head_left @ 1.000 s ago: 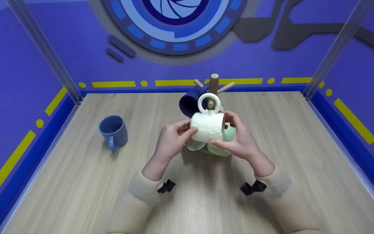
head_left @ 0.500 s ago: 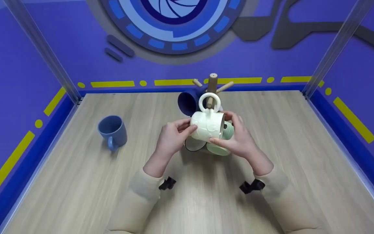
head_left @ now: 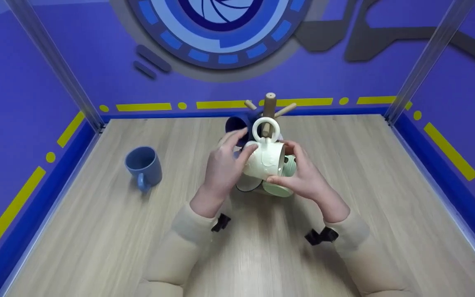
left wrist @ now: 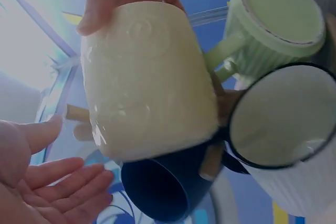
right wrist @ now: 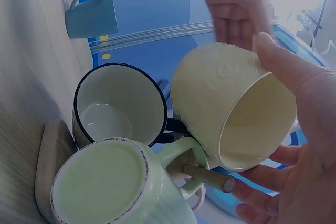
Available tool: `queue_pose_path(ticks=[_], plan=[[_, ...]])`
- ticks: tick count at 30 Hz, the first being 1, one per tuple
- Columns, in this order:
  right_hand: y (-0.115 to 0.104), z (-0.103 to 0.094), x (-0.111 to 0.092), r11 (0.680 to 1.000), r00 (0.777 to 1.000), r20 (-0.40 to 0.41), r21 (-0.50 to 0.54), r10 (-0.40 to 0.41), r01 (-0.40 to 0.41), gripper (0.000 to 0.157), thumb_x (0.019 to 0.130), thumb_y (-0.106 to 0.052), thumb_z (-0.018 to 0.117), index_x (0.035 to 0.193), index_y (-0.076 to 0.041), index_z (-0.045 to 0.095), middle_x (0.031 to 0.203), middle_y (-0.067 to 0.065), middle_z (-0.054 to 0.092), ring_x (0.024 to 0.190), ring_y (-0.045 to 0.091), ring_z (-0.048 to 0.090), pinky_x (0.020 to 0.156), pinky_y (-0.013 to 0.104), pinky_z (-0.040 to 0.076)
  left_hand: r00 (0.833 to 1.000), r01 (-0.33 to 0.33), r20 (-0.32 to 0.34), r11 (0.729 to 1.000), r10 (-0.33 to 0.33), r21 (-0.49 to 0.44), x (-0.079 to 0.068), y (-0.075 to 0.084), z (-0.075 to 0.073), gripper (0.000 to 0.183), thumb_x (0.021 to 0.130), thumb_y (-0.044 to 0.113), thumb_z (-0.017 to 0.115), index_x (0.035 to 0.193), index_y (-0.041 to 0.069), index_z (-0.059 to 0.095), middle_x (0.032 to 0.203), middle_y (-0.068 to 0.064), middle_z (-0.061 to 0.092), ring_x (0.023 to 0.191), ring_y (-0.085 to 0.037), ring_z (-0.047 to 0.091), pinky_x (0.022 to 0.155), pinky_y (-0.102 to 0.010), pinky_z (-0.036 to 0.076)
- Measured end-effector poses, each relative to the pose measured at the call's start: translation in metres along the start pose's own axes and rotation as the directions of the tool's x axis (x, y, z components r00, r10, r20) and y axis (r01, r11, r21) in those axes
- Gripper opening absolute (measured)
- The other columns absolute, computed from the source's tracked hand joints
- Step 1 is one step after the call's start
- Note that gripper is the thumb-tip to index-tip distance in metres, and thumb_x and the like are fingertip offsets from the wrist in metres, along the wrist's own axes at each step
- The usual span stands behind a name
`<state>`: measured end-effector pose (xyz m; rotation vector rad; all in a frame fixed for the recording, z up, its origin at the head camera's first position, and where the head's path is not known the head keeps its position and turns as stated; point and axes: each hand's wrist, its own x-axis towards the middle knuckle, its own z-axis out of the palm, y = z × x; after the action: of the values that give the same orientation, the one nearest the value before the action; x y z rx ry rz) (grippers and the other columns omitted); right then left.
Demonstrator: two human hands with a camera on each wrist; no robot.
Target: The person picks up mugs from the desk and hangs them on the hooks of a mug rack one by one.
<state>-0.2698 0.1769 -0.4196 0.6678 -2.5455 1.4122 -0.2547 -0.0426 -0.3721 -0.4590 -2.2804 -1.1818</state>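
A cream mug (head_left: 264,160) lies sideways at the front of a wooden mug tree (head_left: 269,106), its ring handle up around a front peg. My right hand (head_left: 306,177) grips it at the open rim, thumb outside, as the right wrist view shows. My left hand (head_left: 226,167) is beside the mug's base; in the left wrist view its fingers (left wrist: 73,187) are extended and apart from the mug. A dark blue mug (head_left: 235,125) hangs behind. Lower down hang a white mug with a dark rim (right wrist: 121,98) and a ribbed light green mug (left wrist: 283,14), both partly hidden in the head view.
A blue-grey mug (head_left: 144,167) stands upright on the wooden table (head_left: 97,231), left of the tree. Two bare pegs stick out near the top of the post, one being a right-hand peg (head_left: 287,110). Blue-purple panels (head_left: 179,90) enclose the table at the back and sides.
My left hand has let go of the cream mug's base, moving up and slightly right with its fingers opening. My right hand and the mug have stayed almost in place.
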Motion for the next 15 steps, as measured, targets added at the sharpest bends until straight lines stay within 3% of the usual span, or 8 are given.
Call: queue_pose_path(ticks=[3, 6, 9, 15], plan=[[-0.001, 0.0, 0.0, 1.0, 1.0, 0.003, 0.005, -0.005, 0.005, 0.098, 0.074, -0.02, 0.094, 0.15, 0.0, 0.035, 0.137, 0.019, 0.055, 0.13, 0.035, 0.052, 0.108, 0.055, 0.042, 0.985, -0.157, -0.057, 0.986, 0.16, 0.048, 0.01, 0.011, 0.008, 0.043, 0.093, 0.024, 0.077, 0.127, -0.001, 0.07, 0.12, -0.015, 0.073, 0.114, -0.027, 0.071, 0.099, -0.037, 0.059], [-0.001, 0.0, -0.001, 1.0, 1.0, 0.002, 0.001, -0.001, 0.001, 0.099, 0.074, -0.021, 0.094, 0.15, -0.001, 0.035, 0.138, 0.018, 0.055, 0.13, 0.033, 0.053, 0.105, 0.05, 0.043, 0.964, -0.249, -0.066, 0.961, 0.258, 0.119, 0.019, 0.019, 0.016, 0.036, 0.093, 0.024, 0.077, 0.12, 0.001, 0.074, 0.113, -0.012, 0.075, 0.106, -0.024, 0.072, 0.094, -0.032, 0.061], [-0.002, 0.001, -0.002, 1.0, 1.0, -0.004, 0.001, -0.005, 0.005, 0.1, 0.074, -0.021, 0.095, 0.151, 0.0, 0.034, 0.139, 0.019, 0.056, 0.129, 0.033, 0.053, 0.103, 0.048, 0.045, 0.953, -0.28, -0.067, 0.945, 0.294, 0.168, 0.025, 0.022, 0.021, 0.024, 0.093, 0.02, 0.077, 0.109, 0.003, 0.077, 0.106, -0.009, 0.077, 0.101, -0.023, 0.072, 0.092, -0.03, 0.061], [-0.007, 0.0, -0.001, 0.999, 0.999, 0.007, -0.008, -0.038, 0.038, 0.099, 0.076, -0.018, 0.093, 0.152, 0.004, 0.034, 0.14, 0.023, 0.056, 0.128, 0.036, 0.054, 0.105, 0.054, 0.047, 0.954, -0.274, -0.079, 0.946, 0.29, 0.174, 0.029, 0.023, 0.024, 0.011, 0.093, 0.014, 0.076, 0.099, 0.005, 0.079, 0.098, -0.006, 0.077, 0.097, -0.021, 0.073, 0.09, -0.029, 0.061]])
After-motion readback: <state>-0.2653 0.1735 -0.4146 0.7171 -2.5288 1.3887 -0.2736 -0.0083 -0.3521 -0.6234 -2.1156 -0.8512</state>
